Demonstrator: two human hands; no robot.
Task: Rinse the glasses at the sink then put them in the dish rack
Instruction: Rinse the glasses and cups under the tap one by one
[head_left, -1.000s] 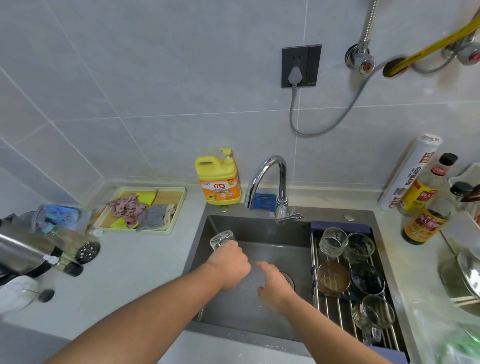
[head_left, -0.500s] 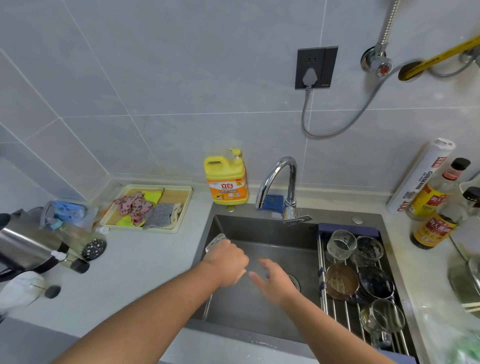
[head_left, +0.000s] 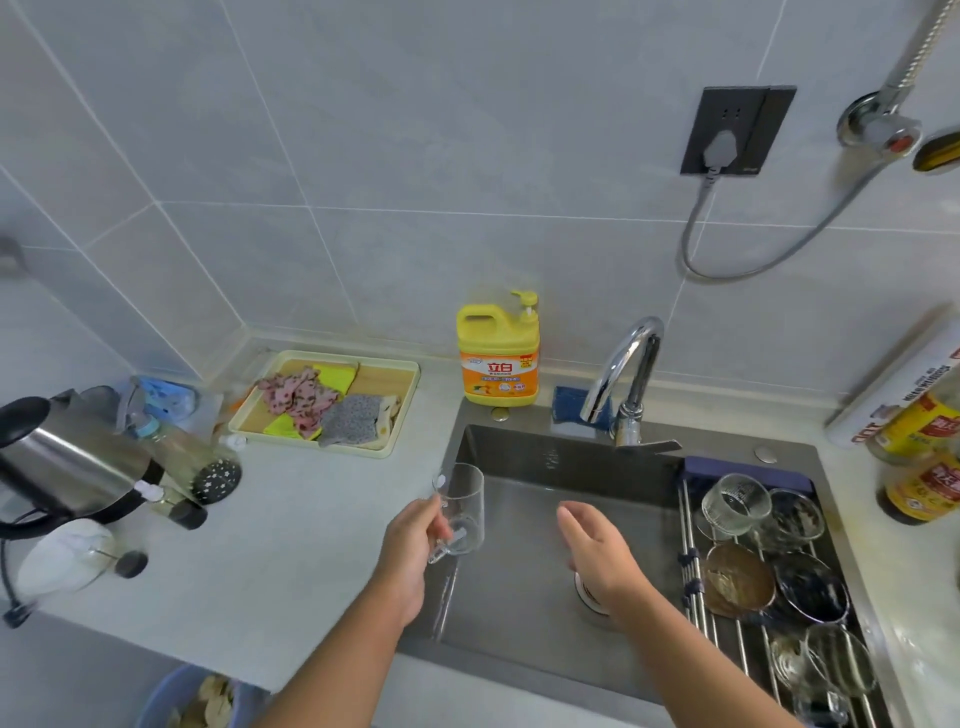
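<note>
My left hand (head_left: 415, 540) grips the handle of a clear glass mug (head_left: 464, 506), holding it upright over the left edge of the steel sink (head_left: 524, 639). To its right, my right hand (head_left: 597, 551) hovers over the basin with relaxed fingers and holds nothing. The chrome tap (head_left: 626, 379) stands at the back of the sink; no water stream shows. A roll-up dish rack (head_left: 727, 644) spans the sink's right side and carries several glasses and bowls, among them a ribbed clear glass (head_left: 735, 504).
A yellow dish-soap bottle (head_left: 497, 353) stands behind the sink. A tray of cloths (head_left: 327, 402) and a steel kettle (head_left: 62, 457) sit on the left counter. Sauce bottles (head_left: 922, 457) stand at the right. A blue bin (head_left: 192, 699) is below the counter.
My left hand has turned the glass mug upright and lifted it a little toward the sink's left edge. My right hand has risen over the basin. The camera has shifted left.
</note>
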